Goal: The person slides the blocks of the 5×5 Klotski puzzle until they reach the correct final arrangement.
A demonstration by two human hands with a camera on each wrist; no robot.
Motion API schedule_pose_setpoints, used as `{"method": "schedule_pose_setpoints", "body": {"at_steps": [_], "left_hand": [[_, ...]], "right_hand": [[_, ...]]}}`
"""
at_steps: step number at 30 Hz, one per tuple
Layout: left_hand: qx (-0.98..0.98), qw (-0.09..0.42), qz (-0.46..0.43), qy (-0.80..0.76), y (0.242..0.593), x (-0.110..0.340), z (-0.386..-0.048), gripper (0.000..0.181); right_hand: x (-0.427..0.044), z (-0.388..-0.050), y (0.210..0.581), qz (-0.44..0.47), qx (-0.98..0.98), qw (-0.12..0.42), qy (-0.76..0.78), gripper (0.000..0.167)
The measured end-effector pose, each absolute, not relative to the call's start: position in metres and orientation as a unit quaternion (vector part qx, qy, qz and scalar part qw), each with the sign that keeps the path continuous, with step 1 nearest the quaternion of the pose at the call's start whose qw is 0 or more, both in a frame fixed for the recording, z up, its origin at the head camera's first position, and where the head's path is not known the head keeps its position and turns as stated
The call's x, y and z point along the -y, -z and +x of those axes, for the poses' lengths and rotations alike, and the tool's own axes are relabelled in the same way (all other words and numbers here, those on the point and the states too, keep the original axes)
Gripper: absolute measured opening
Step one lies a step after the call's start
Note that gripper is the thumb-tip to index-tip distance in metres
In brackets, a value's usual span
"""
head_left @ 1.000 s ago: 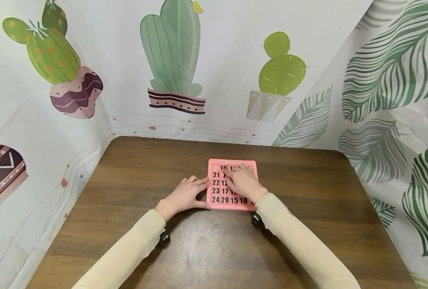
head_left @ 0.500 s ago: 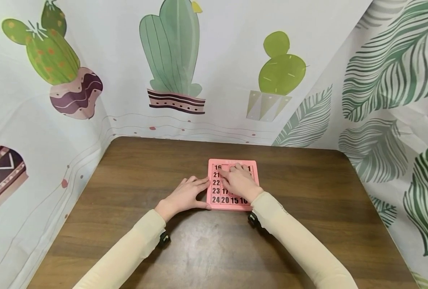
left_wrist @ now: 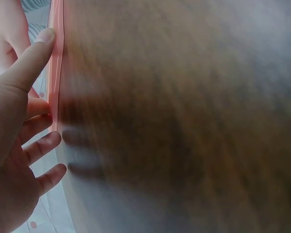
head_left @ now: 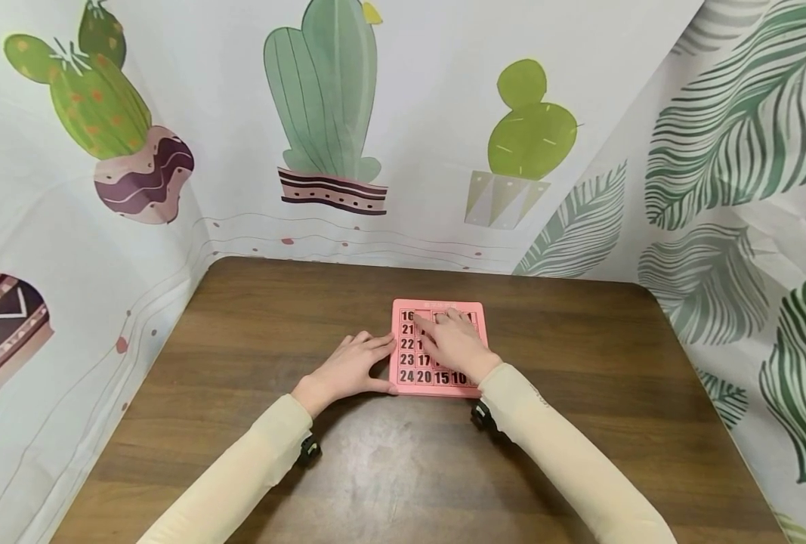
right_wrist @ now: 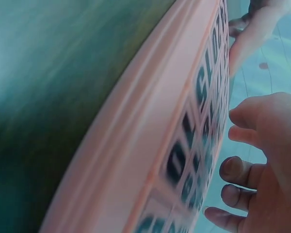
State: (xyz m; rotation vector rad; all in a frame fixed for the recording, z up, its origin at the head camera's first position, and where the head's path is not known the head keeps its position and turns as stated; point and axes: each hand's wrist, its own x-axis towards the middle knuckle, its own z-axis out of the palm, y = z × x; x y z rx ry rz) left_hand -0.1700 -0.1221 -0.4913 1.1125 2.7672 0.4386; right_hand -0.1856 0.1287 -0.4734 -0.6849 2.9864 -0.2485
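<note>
Left hand (head_left: pixel 352 366) beside, right hand (head_left: pixel 460 349) above: the pink number board (head_left: pixel 436 391)

I have the board lying flat on the brown wooden tabletop (head_left: pixel 375 476), which stretches out on all sides of it. At the board's left edge the left hand has its fingers straight and spread, with the thumb at the near left corner. The thumb tip meets the pink side in my left wrist view, and nothing is in that hand's grip.

Over the upper middle of the board I see the right hand, fingers apart and loosely bent, the index finger reaching toward the top row. It holds nothing I can make out; whether that fingertip presses on the board I cannot tell from here.

Down the board's left column I read tile 16 (head_left: pixel 408 316), then 21, 22, 23 and tile 24 (head_left: pixel 406 376). Just right of 16 is a plain pink slot (head_left: pixel 423 314), close to the index fingertip. Many other tiles are covered by the right hand.

On the near side of the board, pale sleeves (head_left: pixel 572 461) run up to both hands, with a small black device (head_left: pixel 310 449) under each wrist. Beyond the board hangs a creased white backdrop (head_left: pixel 430 45) printed with cacti (head_left: pixel 532 140) and leaves (head_left: pixel 749 128).
</note>
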Motion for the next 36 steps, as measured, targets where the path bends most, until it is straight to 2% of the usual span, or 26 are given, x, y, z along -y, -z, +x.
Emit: {"method": "schedule_pose_setpoints", "body": {"at_steps": [15,36], "left_hand": [[-0.919,0.069,0.359,-0.148,0.494,0.124,-0.170,0.096],[-0.916,0.070,0.365,-0.147,0.491,0.122,-0.170,0.094]], "right_hand": [[-0.165,-0.178,0.475,-0.191,-0.978,0.014,0.085,0.046],[-0.155,-0.178,0.474,-0.209,-0.975,0.011,0.075,0.046]]}}
